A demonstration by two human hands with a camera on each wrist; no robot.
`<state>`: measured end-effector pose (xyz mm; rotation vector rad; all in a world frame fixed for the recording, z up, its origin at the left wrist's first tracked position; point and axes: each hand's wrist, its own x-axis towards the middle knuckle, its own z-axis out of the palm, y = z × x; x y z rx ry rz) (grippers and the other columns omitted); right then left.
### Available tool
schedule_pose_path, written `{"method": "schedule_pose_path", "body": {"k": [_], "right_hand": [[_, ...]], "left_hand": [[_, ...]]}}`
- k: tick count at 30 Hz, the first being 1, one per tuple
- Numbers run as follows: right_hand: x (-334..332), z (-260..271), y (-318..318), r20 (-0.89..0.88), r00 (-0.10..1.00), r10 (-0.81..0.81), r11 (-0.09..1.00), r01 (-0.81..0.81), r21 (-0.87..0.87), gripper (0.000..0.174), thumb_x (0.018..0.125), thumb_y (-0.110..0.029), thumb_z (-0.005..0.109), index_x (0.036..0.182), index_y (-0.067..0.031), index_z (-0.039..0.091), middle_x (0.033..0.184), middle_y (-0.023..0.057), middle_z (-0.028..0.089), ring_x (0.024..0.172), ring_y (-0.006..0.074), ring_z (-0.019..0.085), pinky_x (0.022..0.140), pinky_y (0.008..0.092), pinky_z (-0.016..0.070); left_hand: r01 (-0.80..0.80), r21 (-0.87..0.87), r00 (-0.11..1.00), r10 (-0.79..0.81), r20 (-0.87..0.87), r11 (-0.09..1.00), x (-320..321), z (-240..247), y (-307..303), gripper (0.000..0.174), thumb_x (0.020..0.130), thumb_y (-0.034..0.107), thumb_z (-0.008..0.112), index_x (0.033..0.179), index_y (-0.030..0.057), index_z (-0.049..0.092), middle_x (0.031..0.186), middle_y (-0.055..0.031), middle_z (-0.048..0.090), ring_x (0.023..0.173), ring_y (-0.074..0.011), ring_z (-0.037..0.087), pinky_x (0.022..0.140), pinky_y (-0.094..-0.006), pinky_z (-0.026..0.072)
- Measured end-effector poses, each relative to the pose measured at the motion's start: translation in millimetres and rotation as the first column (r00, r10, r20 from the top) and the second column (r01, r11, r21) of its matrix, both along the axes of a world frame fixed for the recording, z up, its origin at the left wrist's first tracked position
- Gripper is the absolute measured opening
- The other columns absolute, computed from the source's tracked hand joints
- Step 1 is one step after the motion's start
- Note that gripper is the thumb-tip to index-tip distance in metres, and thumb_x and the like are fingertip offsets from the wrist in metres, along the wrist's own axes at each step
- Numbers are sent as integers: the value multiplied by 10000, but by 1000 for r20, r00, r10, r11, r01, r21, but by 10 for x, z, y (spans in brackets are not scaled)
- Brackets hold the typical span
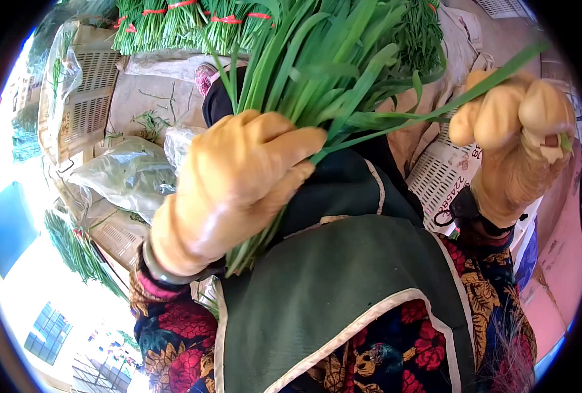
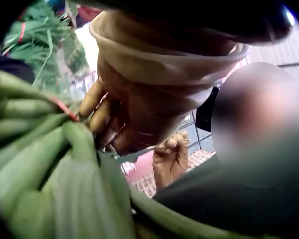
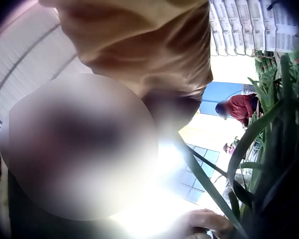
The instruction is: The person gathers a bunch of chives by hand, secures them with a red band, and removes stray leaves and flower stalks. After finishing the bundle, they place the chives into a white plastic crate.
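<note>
My left hand (image 1: 245, 177), in a tan rubber glove, grips a bunch of chives (image 1: 317, 72) by its stalks over the lap. The long flat leaves fan upward and the stalk ends (image 1: 245, 255) stick out below the fist. In the left wrist view, stalks (image 2: 55, 179) fill the near left beside the gloved fingers. My right hand (image 1: 517, 124), gloved too, is raised at the right with fingers curled, holding a long chive leaf (image 1: 428, 118) stretched from the bunch. One glove fingertip is torn. The leaf (image 3: 204, 179) also slants down toward the left hand in the right wrist view.
Tied chive bundles (image 1: 193, 26) with red bands line up at the back. A plastic crate (image 1: 94, 85) stands at left, a clear plastic bag (image 1: 127, 170) before it. Another printed crate (image 1: 441, 170) is beside the right knee. A person in red (image 3: 241, 107) is in the background.
</note>
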<state>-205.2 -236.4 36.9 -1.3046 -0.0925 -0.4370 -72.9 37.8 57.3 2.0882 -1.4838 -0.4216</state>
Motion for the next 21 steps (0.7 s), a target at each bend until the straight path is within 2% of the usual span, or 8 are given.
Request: {"method": "schedule_pose_path", "body": {"k": [4, 9, 10, 13, 16, 19, 20, 21], "right_hand": [[117, -20, -28, 85, 980, 182, 971, -193, 139, 308, 925, -266, 613, 992, 30, 564, 816, 87, 504, 689, 208, 500, 639, 375, 473], [46, -200, -11, -23, 993, -114, 976, 116, 186, 307, 977, -171, 522, 1193, 44, 560, 915, 55, 478, 809, 164, 455, 736, 347, 447], [52, -284, -126, -3, 1000, 10, 949, -8, 315, 302, 979, -165, 517, 1200, 35, 562, 904, 49, 469, 829, 170, 449, 760, 330, 435], [33, -311, -79, -156, 983, -100, 908, 154, 389, 301, 980, -157, 514, 1207, 35, 562, 892, 52, 463, 847, 171, 443, 760, 326, 421], [86, -337, -107, 39, 999, -14, 938, -1, 345, 301, 979, -160, 517, 1203, 34, 564, 890, 58, 484, 843, 176, 456, 751, 323, 415], [96, -229, -5, 18, 1000, -3, 967, -1, 254, 298, 976, -157, 523, 1195, 40, 566, 896, 57, 501, 838, 176, 459, 748, 321, 415], [80, -267, -47, -9, 1000, -23, 959, 24, 282, 298, 975, -159, 526, 1193, 39, 567, 906, 61, 515, 842, 178, 470, 747, 315, 419], [59, -343, -118, -38, 998, -42, 950, 51, 309, 298, 974, -162, 529, 1192, 39, 567, 915, 64, 529, 847, 180, 480, 745, 308, 424]], "left_hand": [[-24, 41, 995, 19, 102, 999, -59, -100, -162, 458, 686, 200, 790, 1099, 86, 627, 794, -84, 562, 719, -289, 569, 638, -362, 466], [9, 116, 988, -27, 155, 993, 22, -77, -225, 550, 640, 286, 805, 1113, 92, 600, 789, -81, 513, 719, -300, 538, 637, -394, 442], [40, 125, 979, -64, 196, 991, 52, -64, -241, 549, 654, 310, 797, 1108, 81, 588, 790, -82, 522, 724, -301, 544, 638, -399, 446], [85, 279, 943, -168, 289, 957, 74, 8, -363, 561, 662, 333, 791, 1111, 71, 583, 788, -89, 538, 737, -304, 564, 645, -401, 454], [89, 207, 946, -148, 288, 974, 74, -86, -535, 504, 676, 330, 788, 1059, 64, 597, 786, -100, 549, 737, -306, 581, 645, -401, 463], [60, 82, 961, -79, 266, 995, 52, -242, -644, 424, 685, 281, 791, 994, 55, 608, 794, -120, 560, 714, -329, 580, 621, -396, 468], [-6, -60, 989, 15, 149, 998, 51, -311, -648, 288, 722, 166, 781, 928, 52, 616, 736, -67, 573, 629, -237, 581, 571, -335, 463], [-85, -27, 996, 86, 12, 996, 56, -319, -633, 259, 735, 136, 776, 921, 54, 616, 722, -38, 572, 624, -188, 570, 564, -312, 454]]}}
